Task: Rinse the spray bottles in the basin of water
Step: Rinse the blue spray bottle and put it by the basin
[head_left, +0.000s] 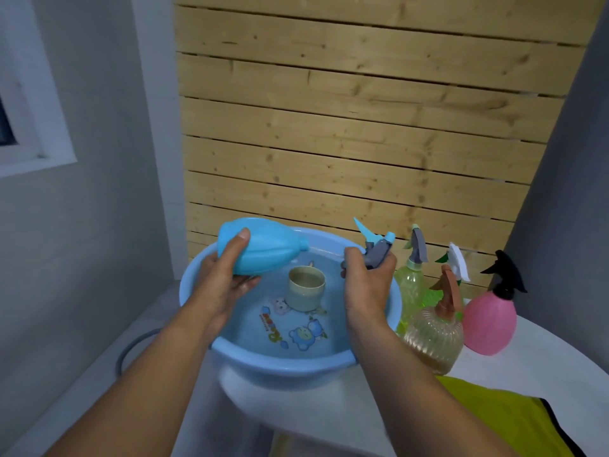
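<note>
Blue bottle body [263,247], cap off, held on its side over far-left rim of blue basin [280,367], open neck aimed right above the water. Left hand [224,278] wrapped round it, thumb on top, fingers curled beneath. Right hand [365,285] clamped on detached trigger sprayer head [377,247], above basin's right side. Beige cup [306,288] standing in water between hands, free water in front. Green bottle [412,282], amber bottle [435,334], pink bottle [489,321] crowded just right of basin on white table [543,367]. Yellow cloth [507,420] at table's near edge.
</note>
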Motion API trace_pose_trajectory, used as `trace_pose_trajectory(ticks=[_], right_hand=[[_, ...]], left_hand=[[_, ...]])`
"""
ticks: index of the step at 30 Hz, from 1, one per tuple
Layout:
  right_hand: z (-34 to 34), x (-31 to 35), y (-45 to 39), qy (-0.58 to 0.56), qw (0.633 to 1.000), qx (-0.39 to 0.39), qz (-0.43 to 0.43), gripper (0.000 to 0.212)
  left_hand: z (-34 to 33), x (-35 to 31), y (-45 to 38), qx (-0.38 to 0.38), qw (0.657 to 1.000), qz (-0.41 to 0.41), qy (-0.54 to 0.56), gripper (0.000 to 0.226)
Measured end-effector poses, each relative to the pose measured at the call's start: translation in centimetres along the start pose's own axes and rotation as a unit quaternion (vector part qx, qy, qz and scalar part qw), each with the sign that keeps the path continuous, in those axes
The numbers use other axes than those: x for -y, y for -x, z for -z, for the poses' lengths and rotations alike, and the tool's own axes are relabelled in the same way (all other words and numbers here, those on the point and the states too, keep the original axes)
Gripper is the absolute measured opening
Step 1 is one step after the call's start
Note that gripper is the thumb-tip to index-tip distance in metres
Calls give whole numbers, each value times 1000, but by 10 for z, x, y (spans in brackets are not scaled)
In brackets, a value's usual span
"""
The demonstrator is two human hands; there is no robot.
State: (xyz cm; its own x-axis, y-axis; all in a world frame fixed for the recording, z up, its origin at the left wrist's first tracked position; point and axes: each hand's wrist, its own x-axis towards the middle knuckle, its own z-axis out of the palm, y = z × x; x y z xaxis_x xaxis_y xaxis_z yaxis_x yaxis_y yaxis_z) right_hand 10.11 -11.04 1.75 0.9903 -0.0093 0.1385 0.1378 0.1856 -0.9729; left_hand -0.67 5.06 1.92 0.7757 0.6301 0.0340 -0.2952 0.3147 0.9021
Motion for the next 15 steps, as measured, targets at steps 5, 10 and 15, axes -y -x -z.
trace_pose_trajectory(ticks=[5, 10, 15], right_hand=[[3, 3, 4, 101, 989, -105, 34, 50], [-1, 9, 15, 179, 969, -121, 120, 52], [-1, 8, 22, 278, 954, -33, 106, 49]], left_hand=[[-2, 2, -3, -98, 994, -45, -13, 50], [-1, 0, -2, -170, 980, -97, 20, 58], [-1, 0, -1, -150, 985, -81, 28, 61]])
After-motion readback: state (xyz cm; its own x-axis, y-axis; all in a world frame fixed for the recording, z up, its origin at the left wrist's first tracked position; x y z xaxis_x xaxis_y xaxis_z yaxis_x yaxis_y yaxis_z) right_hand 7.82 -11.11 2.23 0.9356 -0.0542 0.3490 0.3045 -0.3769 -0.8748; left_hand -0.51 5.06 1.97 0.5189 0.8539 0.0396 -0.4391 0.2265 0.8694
